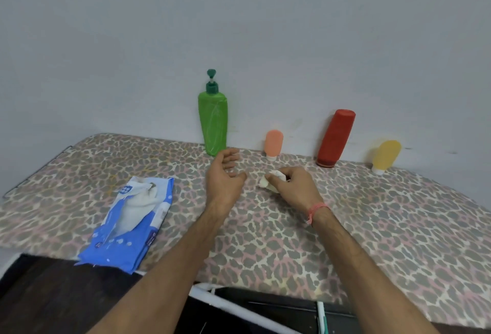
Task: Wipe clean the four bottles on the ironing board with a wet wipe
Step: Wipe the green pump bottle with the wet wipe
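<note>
- Wet wipe (269,181) sat crumpled in my right hand (295,187), fingers curled round it and pinching it just above the ironing board (345,227), a little right of the middle.
- Nearest to me, a dark surface (53,293) and a white bar (239,307) showed below the board's near edge.
- On the near left of the board lay the blue wipes pack (132,224), its top torn open and white wipes showing inside, its near corner hanging just over the edge.
- My forearms reached out over the leopard-print cover; a pink thread bracelet (317,211) circled my right wrist.
- My left hand (224,176) hovered past the middle of the board, palm turned inward, fingers loosely bent and holding nothing, its fingertips just in front of the green bottle's base.
- My two hands were near each other but apart, the wipe between them.
- Along the far edge, against the grey wall (239,27), stood the four bottles in a row, well apart from one another.
- Furthest left was the tall green pump bottle (213,121), upright, with a dark green pump head.
- Right of it stood the small peach tube (273,145), resting on its white cap.
- Next came the red bottle (336,138), cap down and leaning left at the top.
- Furthest right was the small yellow tube (386,156) on its white cap, tilted to the right against the wall.
</note>
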